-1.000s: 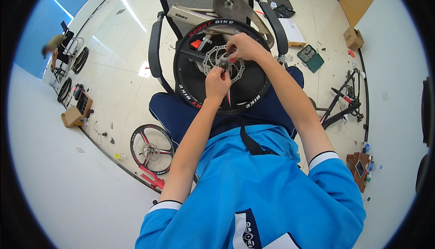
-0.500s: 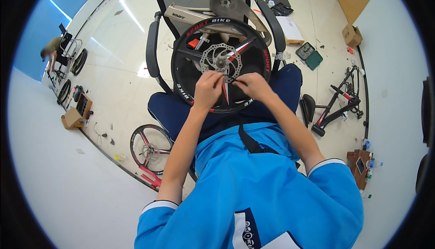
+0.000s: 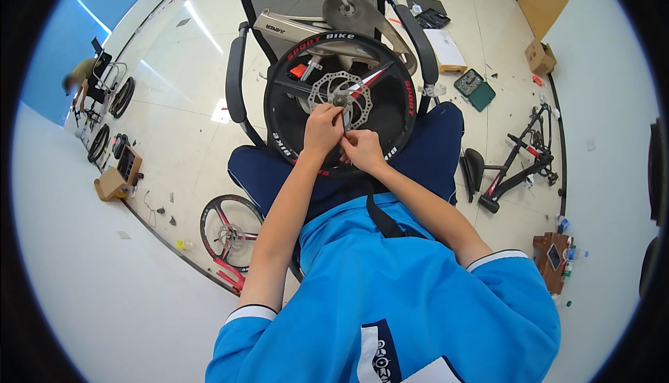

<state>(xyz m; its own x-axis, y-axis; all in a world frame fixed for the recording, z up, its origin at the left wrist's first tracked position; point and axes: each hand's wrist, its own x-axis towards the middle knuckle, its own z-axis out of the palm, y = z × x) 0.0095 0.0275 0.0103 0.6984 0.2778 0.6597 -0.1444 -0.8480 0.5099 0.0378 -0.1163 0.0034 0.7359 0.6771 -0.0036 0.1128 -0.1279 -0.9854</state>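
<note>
A black bicycle wheel (image 3: 284, 85) with red and white accents on its spokes lies face up across my lap and the chair in front. At its hub sits a silver brake disc (image 3: 364, 108). My left hand (image 3: 323, 131) is over the disc's lower edge, fingers pinched close to the hub. Just below and to the right, my right hand (image 3: 364, 151) is also closed, its fingertips beside the left ones. A thin grey piece (image 3: 347, 121) shows between the hands; its kind is too small to tell. The fingers hide what each pinches.
An office chair (image 3: 235, 76) carries a silver frame part (image 3: 282, 26). On the floor right are a black bike frame (image 3: 519, 153) and a green tool case (image 3: 481, 94). Another wheel (image 3: 209, 226) lies lower left. A person (image 3: 85, 76) works at far left.
My right hand has moved down and left, from the disc's right lower edge to just below my left hand. My left hand has shifted slightly upward toward the hub.
</note>
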